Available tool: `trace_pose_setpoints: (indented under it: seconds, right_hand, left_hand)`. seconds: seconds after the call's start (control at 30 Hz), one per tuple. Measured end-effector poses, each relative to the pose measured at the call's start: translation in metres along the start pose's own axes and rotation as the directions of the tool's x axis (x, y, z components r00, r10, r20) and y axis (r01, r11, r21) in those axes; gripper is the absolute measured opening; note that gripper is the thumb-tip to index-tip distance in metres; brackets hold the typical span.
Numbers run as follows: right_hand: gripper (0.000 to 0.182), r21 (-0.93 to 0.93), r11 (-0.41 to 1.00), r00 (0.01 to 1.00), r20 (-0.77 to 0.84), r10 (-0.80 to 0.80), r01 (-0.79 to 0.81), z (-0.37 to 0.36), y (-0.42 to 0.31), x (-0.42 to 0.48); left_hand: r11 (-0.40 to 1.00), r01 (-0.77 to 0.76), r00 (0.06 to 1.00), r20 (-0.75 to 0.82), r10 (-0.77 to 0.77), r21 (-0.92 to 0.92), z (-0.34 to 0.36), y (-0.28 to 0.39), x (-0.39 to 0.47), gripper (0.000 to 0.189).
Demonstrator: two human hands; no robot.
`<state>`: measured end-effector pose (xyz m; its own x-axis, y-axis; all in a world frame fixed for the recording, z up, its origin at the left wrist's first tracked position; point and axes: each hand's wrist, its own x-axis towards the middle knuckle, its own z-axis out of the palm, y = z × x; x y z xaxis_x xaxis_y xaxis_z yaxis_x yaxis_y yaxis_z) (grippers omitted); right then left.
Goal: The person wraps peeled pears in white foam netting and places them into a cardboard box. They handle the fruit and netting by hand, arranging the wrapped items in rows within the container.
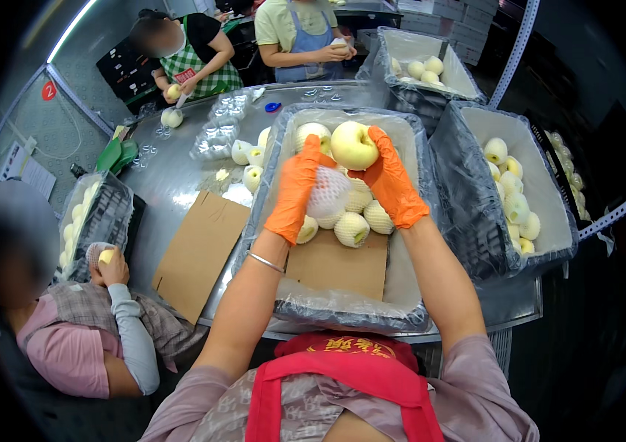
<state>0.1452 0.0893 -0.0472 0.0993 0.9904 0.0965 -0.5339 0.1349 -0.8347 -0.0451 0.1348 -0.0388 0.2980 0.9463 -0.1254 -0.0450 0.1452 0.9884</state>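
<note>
Both my hands wear orange gloves and are held over a lined crate (423,166). In my right hand (393,182) is a bare, pale yellow apple (354,146), gripped at its right side with the stem hollow showing. A white foam net sleeve (328,190) hangs from my left hand (301,185), which is blurred and close to the apple's left side. Beneath my hands, several net-wrapped apples (351,229) lie in the crate. A brown cardboard sheet (338,265) covers part of its bottom.
Beside the crate, a cardboard piece (201,251) lies on the metal table (172,166), with clear plastic trays (216,132) beyond. More lined crates of fruit stand at right (550,232) and back right (462,72). Co-workers handle fruit at left (111,265) and across the table (197,61).
</note>
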Motion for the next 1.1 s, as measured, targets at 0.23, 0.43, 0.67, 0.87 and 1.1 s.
trace_pose_setpoints:
  seconds: [0.23, 0.43, 0.67, 0.87, 1.1]
  right_hand:
    - [0.055, -0.115, 0.991, 0.997, -0.039, 0.072, -0.076, -0.002, 0.001, -0.001]
    - [0.066, -0.366, 0.930, 0.997, -0.080, 0.005, -0.034, 0.005, 0.002, -0.005]
    - [0.057, -0.401, 0.885, 0.933, -0.161, -0.322, 0.236, 0.004, -0.008, -0.003]
    - [0.033, -0.588, 0.645, 0.795, -0.006, -0.607, 0.488, 0.016, -0.002, -0.003]
    - [0.063, -0.706, 0.440, 0.784, 0.268, -0.560, 0.556, 0.029, 0.000, -0.012]
  left_hand:
    - [0.645, -0.664, 0.709, 0.045, 0.704, 0.379, 0.010, 0.005, -0.010, 0.074]
    - [0.674, -0.596, 0.799, 0.231, 0.556, 0.437, 0.015, 0.005, -0.022, 0.084]
    - [0.877, -0.036, 0.973, 0.183, 0.140, -0.480, 0.009, 0.004, -0.008, 0.081]
    - [0.699, 0.199, 0.946, 0.322, 0.047, -0.687, 0.003, -0.003, 0.001, 0.088]
    - [0.700, 0.218, 0.932, 0.357, 0.057, -0.681, 0.002, -0.006, 0.000, 0.090]
